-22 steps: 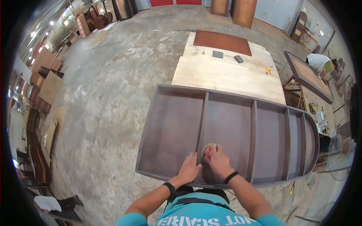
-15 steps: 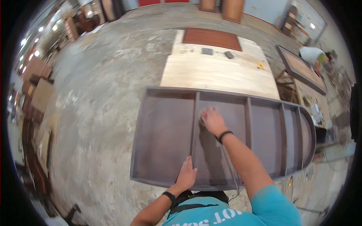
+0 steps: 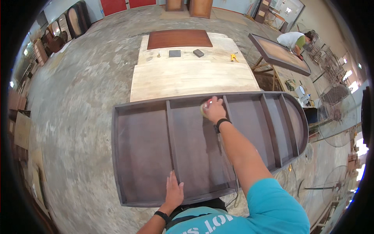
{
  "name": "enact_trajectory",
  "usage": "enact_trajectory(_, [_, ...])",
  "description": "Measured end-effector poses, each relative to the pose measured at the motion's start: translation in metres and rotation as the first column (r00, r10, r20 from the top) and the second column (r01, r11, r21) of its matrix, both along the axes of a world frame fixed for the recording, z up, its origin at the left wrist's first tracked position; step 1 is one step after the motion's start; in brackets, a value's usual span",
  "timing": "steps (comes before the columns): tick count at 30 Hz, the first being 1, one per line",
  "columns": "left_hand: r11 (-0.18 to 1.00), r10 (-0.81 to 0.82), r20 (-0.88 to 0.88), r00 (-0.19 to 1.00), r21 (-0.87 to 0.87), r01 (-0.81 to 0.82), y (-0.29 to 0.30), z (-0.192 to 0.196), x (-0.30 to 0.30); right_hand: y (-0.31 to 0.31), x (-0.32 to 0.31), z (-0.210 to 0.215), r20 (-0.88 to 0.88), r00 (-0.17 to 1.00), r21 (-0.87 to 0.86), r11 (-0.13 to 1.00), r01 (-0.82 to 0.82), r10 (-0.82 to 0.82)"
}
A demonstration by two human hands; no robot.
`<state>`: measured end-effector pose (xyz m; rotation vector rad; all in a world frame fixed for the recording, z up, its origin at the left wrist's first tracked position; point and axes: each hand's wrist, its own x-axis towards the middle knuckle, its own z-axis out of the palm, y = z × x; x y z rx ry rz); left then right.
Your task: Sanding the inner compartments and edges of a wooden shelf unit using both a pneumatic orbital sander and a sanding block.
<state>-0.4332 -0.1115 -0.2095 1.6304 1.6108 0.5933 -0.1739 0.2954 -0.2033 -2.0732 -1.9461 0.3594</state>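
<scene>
Rightward along the far part of the second compartment (image 3: 191,152) from the left, the person's right hand (image 3: 215,111) had shifted from beside the left divider (image 3: 170,136) to nearer the next one. Its fingers were closed around a small round red-and-pale tool (image 3: 204,110), which was at the far end of that compartment. Open, with fingers extended, the left hand (image 3: 174,192) rested at the near end of the left divider. Both belonged to a dark brown shelf frame (image 3: 141,152) with five compartments and a rounded right end. Beyond it stood a pale wooden table (image 3: 191,80) bearing a reddish-brown panel (image 3: 179,39), a flat grey square (image 3: 175,54), a dark block (image 3: 198,53) and a yellow tool (image 3: 234,57). At far right, a co-worker (image 3: 290,39) bent over another dark-edged panel (image 3: 280,54).
</scene>
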Motion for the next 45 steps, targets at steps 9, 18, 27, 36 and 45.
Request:
enact_trajectory(9, [1.0, 0.019, 0.05, 0.999, -0.003, -0.019, -0.003, 0.002, -0.01, -0.014, -0.109, 0.017, -0.047, 0.923, -0.03, 0.923, -0.383, 0.381])
enact_trajectory(18, [1.0, -0.026, 0.075, 0.997, 0.018, 0.024, -0.005, -0.017, -0.027, -0.211, -0.089, 0.023, -0.138, 0.801, -0.016, 0.807, -0.59, 0.583])
enact_trajectory(27, [0.973, -0.211, -0.054, 0.976, 0.081, 0.215, 0.08, 0.044, -0.056, -0.328, -0.047, 0.068, -0.212, 0.789, -0.254, 0.747, -0.615, 0.577])
enact_trajectory(36, [0.986, -0.168, -0.278, 0.946, -0.027, 0.167, 0.226, 0.068, 0.092, -0.317, -0.046, 0.02, -0.562, 0.816, -0.345, 0.935, -0.083, -0.135])
enact_trajectory(45, [0.796, -0.43, -0.635, 0.642, 0.069, 0.601, 0.38, -0.003, 0.182, -0.407, 0.031, 0.022, -0.773, 0.608, -0.237, 0.804, -0.545, 0.184])
